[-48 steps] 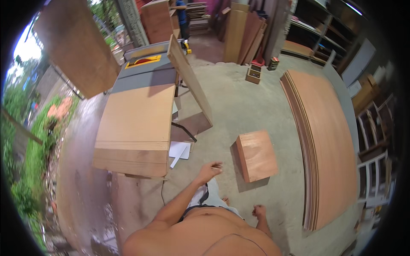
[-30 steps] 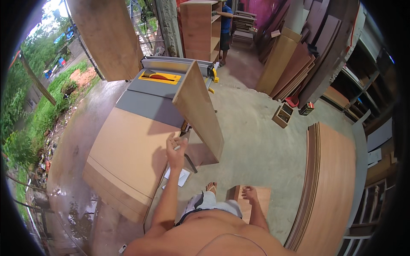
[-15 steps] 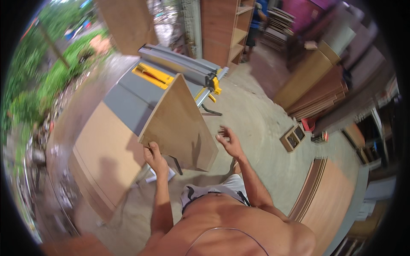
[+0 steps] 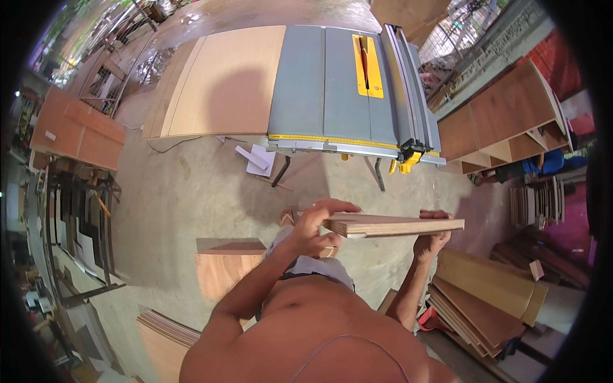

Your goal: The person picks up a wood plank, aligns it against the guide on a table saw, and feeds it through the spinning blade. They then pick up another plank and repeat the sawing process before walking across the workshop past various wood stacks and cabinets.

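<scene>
A plywood board (image 4: 397,225) is held in front of my waist, its layered edge toward me and its face seen at a shallow slant. My left hand (image 4: 314,228) grips its left end, fingers over the far side and thumb near the close corner. My right hand (image 4: 434,237) clasps the right end, with fingers curled over the far edge and the palm beneath. Beyond the board stands a table saw (image 4: 300,89) with a grey top. Its blade (image 4: 364,59) shows in a slot of the yellow insert plate (image 4: 377,86).
A rip fence (image 4: 401,96) lies along the saw's right side. A wooden panel (image 4: 249,57) extends the saw table leftward. A wooden box (image 4: 223,271) stands on the floor near my left. Plywood sheets (image 4: 466,306) lean at the lower right, below a wooden cabinet (image 4: 504,115).
My right hand, free and open before, now grips the board too. The board has gone from steeply tilted to nearly level. My view has turned, and the saw now lies straight ahead.
</scene>
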A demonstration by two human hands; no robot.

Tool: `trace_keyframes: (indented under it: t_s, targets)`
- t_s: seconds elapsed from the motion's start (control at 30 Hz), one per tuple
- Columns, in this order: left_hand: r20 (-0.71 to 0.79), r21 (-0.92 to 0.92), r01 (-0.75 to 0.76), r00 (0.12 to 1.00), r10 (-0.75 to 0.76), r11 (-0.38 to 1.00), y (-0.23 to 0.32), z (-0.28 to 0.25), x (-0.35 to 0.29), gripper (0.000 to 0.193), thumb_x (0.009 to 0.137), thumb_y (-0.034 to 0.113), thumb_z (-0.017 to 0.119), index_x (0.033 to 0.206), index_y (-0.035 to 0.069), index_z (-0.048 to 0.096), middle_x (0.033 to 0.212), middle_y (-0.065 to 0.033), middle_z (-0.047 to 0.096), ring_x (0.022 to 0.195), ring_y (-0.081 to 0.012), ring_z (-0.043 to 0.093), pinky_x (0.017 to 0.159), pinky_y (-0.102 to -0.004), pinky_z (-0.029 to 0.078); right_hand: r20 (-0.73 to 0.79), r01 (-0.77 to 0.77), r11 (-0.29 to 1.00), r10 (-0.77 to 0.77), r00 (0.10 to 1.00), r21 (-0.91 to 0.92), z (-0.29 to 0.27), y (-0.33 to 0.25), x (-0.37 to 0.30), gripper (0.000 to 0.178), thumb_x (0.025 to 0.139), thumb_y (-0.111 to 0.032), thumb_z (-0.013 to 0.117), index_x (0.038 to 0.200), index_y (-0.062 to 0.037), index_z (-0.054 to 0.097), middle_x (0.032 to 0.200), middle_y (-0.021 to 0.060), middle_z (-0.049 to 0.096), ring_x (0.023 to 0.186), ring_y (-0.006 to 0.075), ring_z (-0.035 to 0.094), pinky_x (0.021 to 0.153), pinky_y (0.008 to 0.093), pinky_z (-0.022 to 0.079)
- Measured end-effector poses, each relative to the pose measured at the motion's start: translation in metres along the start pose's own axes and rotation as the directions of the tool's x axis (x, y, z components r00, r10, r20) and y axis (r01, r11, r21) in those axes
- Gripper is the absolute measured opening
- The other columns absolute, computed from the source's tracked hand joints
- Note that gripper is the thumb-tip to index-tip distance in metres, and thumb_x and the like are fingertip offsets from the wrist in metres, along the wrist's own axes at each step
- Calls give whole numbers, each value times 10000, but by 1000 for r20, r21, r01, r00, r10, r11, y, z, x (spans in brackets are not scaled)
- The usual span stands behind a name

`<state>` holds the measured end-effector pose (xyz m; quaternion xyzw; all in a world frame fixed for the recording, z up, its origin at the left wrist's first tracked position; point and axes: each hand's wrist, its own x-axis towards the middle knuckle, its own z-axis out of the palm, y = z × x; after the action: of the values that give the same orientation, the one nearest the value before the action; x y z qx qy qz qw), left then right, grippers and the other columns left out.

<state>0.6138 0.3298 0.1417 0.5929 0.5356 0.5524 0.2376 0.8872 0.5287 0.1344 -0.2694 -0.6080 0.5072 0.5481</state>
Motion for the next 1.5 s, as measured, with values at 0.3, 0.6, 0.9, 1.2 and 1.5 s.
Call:
trace_keyframes:
  t_s: [0.3, 0.6, 0.9, 1.2, 1.5]
  targets:
    - [-185, -922, 267, 334, -924, 281, -272, -1, 13, 426, 1095, 245, 570, 1482, 71, 539, 1329, -7, 667, 1130, -169, 685, 943, -337, 538, -247, 28, 977, 26, 969, 210, -63, 26, 1, 758, 948, -819, 499, 1105, -78, 533, 888, 56, 535, 790, 217, 583, 762, 402, 493]
    - [-114, -967, -255, 332, -936, 27, -356, 13, 86, 409, 1064, 324, 592, 1407, 105, 547, 1390, -45, 624, 1261, -244, 607, 1077, -431, 528, -419, 118, 974, -26, 908, 196, -99, 27, -39, 811, 917, -864, 487, 1143, -88, 552, 885, 36, 501, 714, 222, 539, 692, 408, 503]
    - [-84, -974, -216, 54, -995, 70, -348, 11, 99, 206, 1015, 263, 670, 1211, 222, 621, 1057, 48, 702, 916, -129, 689, 661, -277, 540, -425, 144, 987, -99, 899, 74, -103, 26, -41, 796, 926, -876, 434, 985, -90, 543, 792, 50, 545, 670, 189, 585, 643, 358, 530]
    - [-65, -987, -158, 185, -981, 36, -392, 12, 72, 141, 1010, 220, 690, 1136, 227, 627, 975, 61, 676, 786, -103, 619, 575, -261, 449, -569, 131, 990, -134, 812, -46, -73, 15, -24, 728, 1011, -797, 354, 1053, -94, 538, 784, 32, 515, 672, 171, 582, 662, 349, 526]
    - [-31, -980, -195, 277, -960, -25, -381, 9, 67, 146, 1021, 230, 689, 1152, 191, 637, 1028, 39, 673, 870, -114, 636, 628, -252, 486, -553, 94, 989, -144, 821, -118, -66, 16, -8, 699, 1038, -770, 313, 1038, -103, 522, 782, 27, 489, 672, 169, 558, 665, 335, 497]
